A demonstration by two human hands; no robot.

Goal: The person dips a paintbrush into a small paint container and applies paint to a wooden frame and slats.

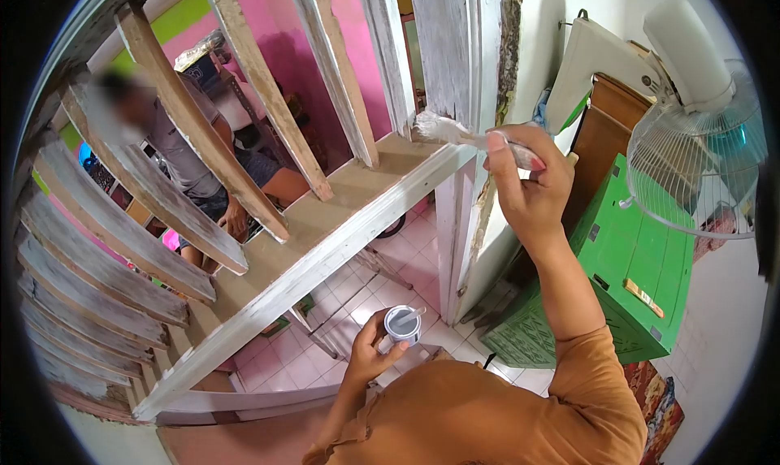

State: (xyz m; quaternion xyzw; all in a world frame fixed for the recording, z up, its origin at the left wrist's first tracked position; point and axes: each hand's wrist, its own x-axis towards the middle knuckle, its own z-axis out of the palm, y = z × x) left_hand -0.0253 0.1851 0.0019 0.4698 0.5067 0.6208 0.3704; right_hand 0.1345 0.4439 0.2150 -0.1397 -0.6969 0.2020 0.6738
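My right hand grips a paintbrush, its white-coated bristles against the corner where a wooden slat meets the sill and the upright post. Low in front of my body, my left hand is wrapped round a small paint can. A pale stick or handle stands in the can's grey-white paint. The wooden sill has a bare brown top and a whitish front edge. Several slats rise from it, streaked white on some faces and bare brown on others.
A white fan stands close on my right, above a green plastic cabinet with another brush lying on it. Behind the slats sits another person. A metal-legged table stands below on the tiled floor.
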